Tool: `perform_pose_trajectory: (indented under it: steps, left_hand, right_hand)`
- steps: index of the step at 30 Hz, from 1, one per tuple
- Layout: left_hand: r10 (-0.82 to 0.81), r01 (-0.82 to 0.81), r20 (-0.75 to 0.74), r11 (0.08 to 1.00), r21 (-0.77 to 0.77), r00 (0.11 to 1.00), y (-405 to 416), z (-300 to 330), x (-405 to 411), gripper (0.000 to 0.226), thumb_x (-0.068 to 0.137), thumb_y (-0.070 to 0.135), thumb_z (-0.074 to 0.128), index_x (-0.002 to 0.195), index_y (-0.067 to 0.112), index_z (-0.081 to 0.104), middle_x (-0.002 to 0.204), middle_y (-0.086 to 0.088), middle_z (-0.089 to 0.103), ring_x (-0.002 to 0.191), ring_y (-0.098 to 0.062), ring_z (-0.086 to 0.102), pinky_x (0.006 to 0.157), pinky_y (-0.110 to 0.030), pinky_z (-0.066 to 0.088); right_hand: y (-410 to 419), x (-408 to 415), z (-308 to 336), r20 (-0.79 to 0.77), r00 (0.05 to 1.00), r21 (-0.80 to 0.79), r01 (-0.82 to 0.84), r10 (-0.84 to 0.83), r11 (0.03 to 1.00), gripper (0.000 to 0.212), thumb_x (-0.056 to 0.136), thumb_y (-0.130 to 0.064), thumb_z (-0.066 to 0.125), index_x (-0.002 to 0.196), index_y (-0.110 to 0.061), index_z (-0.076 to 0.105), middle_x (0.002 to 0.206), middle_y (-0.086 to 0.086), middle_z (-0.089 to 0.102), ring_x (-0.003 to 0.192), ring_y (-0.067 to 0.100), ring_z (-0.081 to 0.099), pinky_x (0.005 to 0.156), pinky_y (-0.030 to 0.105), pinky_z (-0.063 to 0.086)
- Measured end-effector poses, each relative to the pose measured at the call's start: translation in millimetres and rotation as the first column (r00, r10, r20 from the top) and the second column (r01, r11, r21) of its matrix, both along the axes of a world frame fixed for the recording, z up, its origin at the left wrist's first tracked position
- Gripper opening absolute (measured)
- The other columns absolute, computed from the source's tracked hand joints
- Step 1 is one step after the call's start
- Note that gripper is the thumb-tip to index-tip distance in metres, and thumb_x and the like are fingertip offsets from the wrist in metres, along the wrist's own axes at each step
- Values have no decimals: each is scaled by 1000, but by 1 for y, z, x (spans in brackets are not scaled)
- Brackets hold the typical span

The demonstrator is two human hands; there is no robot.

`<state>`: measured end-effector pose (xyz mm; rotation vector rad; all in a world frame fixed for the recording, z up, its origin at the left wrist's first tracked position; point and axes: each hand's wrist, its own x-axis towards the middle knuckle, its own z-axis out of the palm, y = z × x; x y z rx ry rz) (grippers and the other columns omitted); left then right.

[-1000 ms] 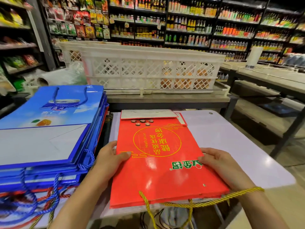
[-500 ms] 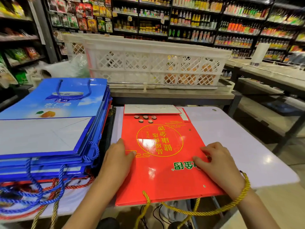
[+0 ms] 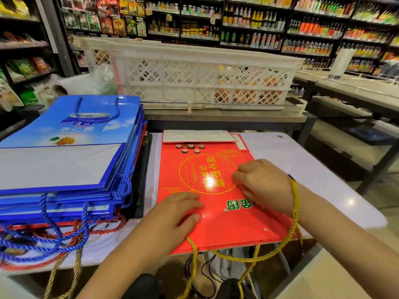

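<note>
Both hands on bag [image 3: 237,223]: left hand [image 3: 172,214] flat, pressing near end; right hand [image 3: 261,182] curled, grip unclear; long axis points away.

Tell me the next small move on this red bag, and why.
Probably slip the right hand out of the yellow handle: it loops round that wrist, while the left hand lies flat on the red bag, pinning it.

Both hands slide inward from the red bag's [image 3: 233,225] side edges onto its face, the left hand [image 3: 177,214] flat near its near-left part, the right hand [image 3: 261,184] curled farther in, yellow cord [image 3: 294,203] over its wrist.
</note>
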<state>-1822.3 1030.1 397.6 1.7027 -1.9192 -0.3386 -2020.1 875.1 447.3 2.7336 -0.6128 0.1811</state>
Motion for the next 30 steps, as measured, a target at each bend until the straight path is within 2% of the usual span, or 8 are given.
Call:
perform_pose_trajectory:
  steps: [5, 10, 12, 16, 20, 25, 27, 30]
  left_hand:
    - [7, -8, -13, 999, -38, 1000, 3, -5, -1, 72, 76, 64, 22, 129, 31, 58, 129, 29, 38, 127, 5, 36, 102, -6, 21]
    - [-122, 110, -236, 992, -66, 964, 22, 10, -1, 37, 85, 30, 45, 112, 27, 70, 117, 27, 61, 117, 7, 50, 98, -10, 36]
    - [-202, 206, -297, 978, -20, 933, 33, 15, -1, 46, 75, 24, 41, 109, 30, 72, 118, 27, 61, 118, 5, 51, 97, -10, 37]
    - [-223, 236, -164, 970, 59, 961, 38, 11, 0, 43, 74, 28, 54, 113, 42, 66, 124, 38, 49, 122, 13, 42, 100, -4, 29]
    - [-243, 236, -110, 969, -67, 964, 30, 8, -4, 20, 80, 41, 62, 99, 36, 67, 111, 26, 61, 107, 4, 55, 93, -18, 40]
    - [-106, 93, -454, 994, -52, 885, 25, 12, -13, 9, 90, 29, 63, 83, 23, 62, 83, 9, 67, 79, -3, 61, 71, -17, 44]
    - [-72, 63, -571, 997, -36, 818, 24, 12, -14, 11, 91, 25, 57, 85, 16, 60, 79, 1, 68, 77, -7, 63, 71, -19, 46]
    - [-43, 32, -638, 999, -29, 769, 23, 10, -13, 14, 85, 27, 55, 82, 14, 60, 73, -1, 66, 72, -9, 62, 71, -22, 46]
  right_hand:
    - [-7, 24, 15, -138, 987, -26, -81, 77, 996, 16, 88, -18, 55, 103, -16, 62, 94, 5, 63, 90, 27, 60, 78, 38, 47]
    - [-4, 16, -3, 68, 995, 397, 45, -79, 917, 21, 96, -21, 48, 111, -18, 62, 106, -1, 59, 98, 16, 55, 86, 34, 44]
    - [3, 8, -12, 153, 982, 443, 35, -114, 896, 22, 95, -22, 51, 113, -17, 64, 109, -2, 58, 102, 14, 54, 90, 32, 43]
    - [34, -5, -24, 388, 907, 476, -45, -164, 878, 23, 92, -26, 50, 108, -18, 65, 107, -7, 59, 101, 9, 55, 90, 28, 44]
    - [73, -9, -28, 501, 843, 542, -132, -194, 830, 22, 91, -29, 50, 105, -22, 65, 104, -15, 60, 101, -3, 53, 87, 14, 39]
    - [102, -5, -32, 575, 770, 648, -222, -277, 729, 24, 88, -45, 48, 88, -27, 64, 92, -17, 61, 94, 5, 58, 81, 23, 44]
    - [110, -1, -34, 551, 792, 640, -198, -263, 743, 30, 84, -58, 49, 86, -31, 63, 90, -16, 60, 92, 5, 57, 84, 31, 43]
    - [119, 8, -42, 490, 828, 571, -69, -272, 818, 44, 72, -74, 47, 84, -33, 59, 91, -18, 57, 95, 0, 50, 91, 23, 32]
